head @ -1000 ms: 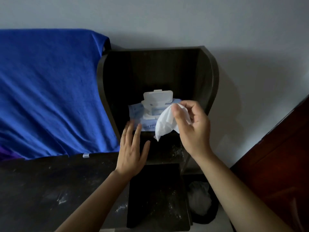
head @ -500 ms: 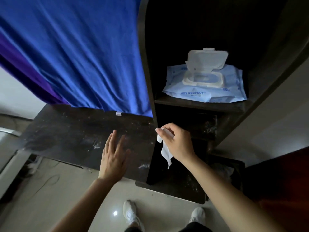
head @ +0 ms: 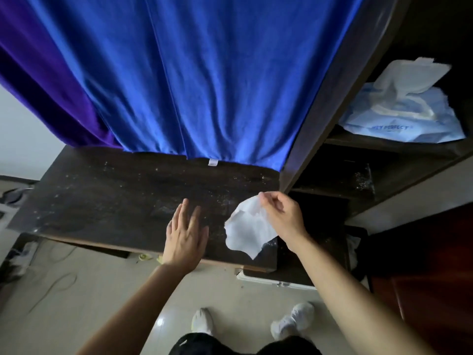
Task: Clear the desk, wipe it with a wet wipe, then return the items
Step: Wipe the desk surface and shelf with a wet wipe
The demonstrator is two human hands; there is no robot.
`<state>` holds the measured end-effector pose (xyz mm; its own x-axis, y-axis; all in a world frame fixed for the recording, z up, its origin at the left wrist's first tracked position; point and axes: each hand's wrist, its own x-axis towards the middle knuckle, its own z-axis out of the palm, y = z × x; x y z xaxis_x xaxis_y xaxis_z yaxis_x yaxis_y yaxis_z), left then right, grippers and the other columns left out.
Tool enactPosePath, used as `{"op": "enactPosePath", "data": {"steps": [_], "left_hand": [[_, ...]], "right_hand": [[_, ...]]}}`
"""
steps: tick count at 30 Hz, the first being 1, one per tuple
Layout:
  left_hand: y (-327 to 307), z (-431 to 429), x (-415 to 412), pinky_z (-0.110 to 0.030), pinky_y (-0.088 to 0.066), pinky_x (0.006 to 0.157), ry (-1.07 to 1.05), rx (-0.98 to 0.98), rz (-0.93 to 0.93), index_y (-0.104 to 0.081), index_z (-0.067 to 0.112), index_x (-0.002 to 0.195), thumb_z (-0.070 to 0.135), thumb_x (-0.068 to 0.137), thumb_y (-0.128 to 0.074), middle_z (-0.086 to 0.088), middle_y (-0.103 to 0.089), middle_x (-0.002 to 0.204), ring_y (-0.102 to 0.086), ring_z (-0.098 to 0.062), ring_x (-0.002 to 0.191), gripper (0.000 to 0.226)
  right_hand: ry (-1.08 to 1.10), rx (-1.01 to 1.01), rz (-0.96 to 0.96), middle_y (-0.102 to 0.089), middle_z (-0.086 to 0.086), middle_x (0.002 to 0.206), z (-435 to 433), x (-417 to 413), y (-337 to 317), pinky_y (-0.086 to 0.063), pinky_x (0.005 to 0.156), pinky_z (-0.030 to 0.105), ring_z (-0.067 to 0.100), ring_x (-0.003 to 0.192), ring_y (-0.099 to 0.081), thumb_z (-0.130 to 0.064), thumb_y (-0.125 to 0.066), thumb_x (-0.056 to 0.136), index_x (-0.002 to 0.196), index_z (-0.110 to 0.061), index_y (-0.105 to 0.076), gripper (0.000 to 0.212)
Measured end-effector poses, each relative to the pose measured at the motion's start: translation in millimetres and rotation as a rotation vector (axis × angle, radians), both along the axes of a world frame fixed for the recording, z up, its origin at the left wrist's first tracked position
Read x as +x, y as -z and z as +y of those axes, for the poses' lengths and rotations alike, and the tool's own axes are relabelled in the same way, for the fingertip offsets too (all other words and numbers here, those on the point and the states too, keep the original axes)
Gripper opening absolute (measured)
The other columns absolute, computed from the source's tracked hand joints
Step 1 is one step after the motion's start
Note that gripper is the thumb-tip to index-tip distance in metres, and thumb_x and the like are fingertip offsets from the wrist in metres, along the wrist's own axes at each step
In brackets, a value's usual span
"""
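The right hand (head: 281, 219) pinches a wet wipe (head: 249, 230) over the dusty desk (head: 107, 201); left hand (head: 185, 233) lies flat, empty; best spread the wipe flat, then stroke evenly.

a bright blue cloth (head: 204, 78) hangs behind, with a purple cloth (head: 43, 85) beside it at the left. thin cables (head: 51, 283) lie on the pale tiled floor (head: 89, 290). a pair of white shoes (head: 202, 322) stands on that floor.
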<state>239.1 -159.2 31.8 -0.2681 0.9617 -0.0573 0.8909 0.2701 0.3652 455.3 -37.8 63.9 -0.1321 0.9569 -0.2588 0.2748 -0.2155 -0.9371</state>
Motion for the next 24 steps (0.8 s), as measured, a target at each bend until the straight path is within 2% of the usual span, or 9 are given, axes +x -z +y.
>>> {"op": "enactPosePath", "data": {"steps": [3, 5, 7, 9, 13, 16, 19, 24], "left_hand": [[25.4, 3.9, -8.7, -0.055, -0.026, 0.116, 0.037, -0.043, 0.005, -0.04, 0.008, 0.148, 0.042, 0.101, -0.036, -0.019, -0.018, 0.162, -0.018, -0.039, 0.149, 0.058], [42.8, 9.0, -8.8, -0.055, -0.022, 0.118, 0.071, -0.068, 0.022, -0.039, 0.01, 0.149, 0.044, 0.1, -0.032, -0.018, -0.017, 0.163, -0.016, -0.038, 0.15, 0.06], [62.2, 16.1, -7.6, -0.055, -0.017, 0.119, 0.111, -0.09, 0.059, -0.039, 0.01, 0.149, 0.046, 0.101, -0.028, -0.018, -0.019, 0.162, -0.015, -0.038, 0.15, 0.061], [79.6, 24.9, -8.2, -0.057, -0.012, 0.121, 0.135, -0.125, 0.111, -0.036, 0.01, 0.151, 0.045, 0.103, -0.026, -0.018, -0.017, 0.163, -0.011, -0.038, 0.151, 0.06], [112.8, 42.8, -12.6, -0.058, 0.002, 0.121, 0.064, -0.204, 0.172, -0.02, 0.013, 0.157, 0.052, 0.101, -0.019, -0.016, -0.005, 0.165, 0.001, -0.034, 0.153, 0.068], [130.9, 44.3, -15.5, -0.058, 0.0, 0.121, 0.015, -0.173, 0.199, -0.018, 0.018, 0.158, 0.056, 0.101, -0.017, -0.014, -0.005, 0.166, 0.0, -0.031, 0.153, 0.068], [137.6, 43.9, -17.6, -0.057, -0.001, 0.121, 0.018, -0.137, 0.207, -0.02, 0.019, 0.157, 0.058, 0.1, -0.018, -0.014, -0.009, 0.165, -0.003, -0.031, 0.153, 0.069], [138.6, 43.7, -19.2, -0.056, -0.002, 0.121, 0.002, -0.118, 0.199, -0.022, 0.019, 0.156, 0.056, 0.101, -0.017, -0.012, -0.011, 0.165, -0.005, -0.03, 0.153, 0.066]], "right_hand": [[0.072, -0.025, -0.176, -0.074, -0.01, 0.089, 14.9, 3.8, 30.1, -0.052, 0.078, 0.021, 0.013, 0.094, -0.07, -0.041, -0.07, 0.092, 0.092, -0.026, -0.072, 0.015], [0.074, -0.002, -0.457, -0.071, 0.0, 0.115, 20.4, 12.1, 52.1, -0.049, 0.088, 0.031, 0.021, 0.108, -0.066, -0.044, -0.063, 0.096, 0.118, -0.021, -0.067, 0.032], [0.049, 0.064, -0.769, -0.053, 0.013, 0.144, 17.1, 17.3, 78.2, -0.042, 0.103, 0.04, 0.033, 0.129, -0.052, -0.045, -0.057, 0.098, 0.143, -0.014, -0.051, 0.054], [0.0, 0.183, -0.918, -0.035, 0.022, 0.156, -0.5, 10.5, 98.9, -0.032, 0.112, 0.049, 0.041, 0.141, -0.036, -0.044, -0.057, 0.098, 0.151, -0.008, -0.041, 0.066], [-0.175, 0.323, -0.916, -0.022, 0.027, 0.162, -41.7, -25.1, 139.3, -0.023, 0.121, 0.053, 0.043, 0.15, -0.023, -0.047, -0.057, 0.098, 0.154, -0.001, -0.034, 0.076], [-0.313, 0.375, -0.906, -0.018, 0.021, 0.165, -45.2, -39.3, 160.5, -0.015, 0.125, 0.053, 0.037, 0.154, -0.012, -0.055, -0.047, 0.1, 0.157, -0.005, -0.029, 0.078], [-0.363, 0.446, -0.961, -0.019, 0.02, 0.165, -3.1, -46.5, 170.8, -0.012, 0.125, 0.052, 0.037, 0.154, -0.013, -0.056, -0.042, 0.1, 0.157, -0.005, -0.027, 0.078], [-0.356, 0.347, -1.08, -0.011, 0.02, 0.167, 110.4, -69.0, 168.5, -0.005, 0.125, 0.051, 0.036, 0.155, -0.006, -0.065, -0.028, 0.098, 0.16, -0.011, -0.014, 0.083]]}}
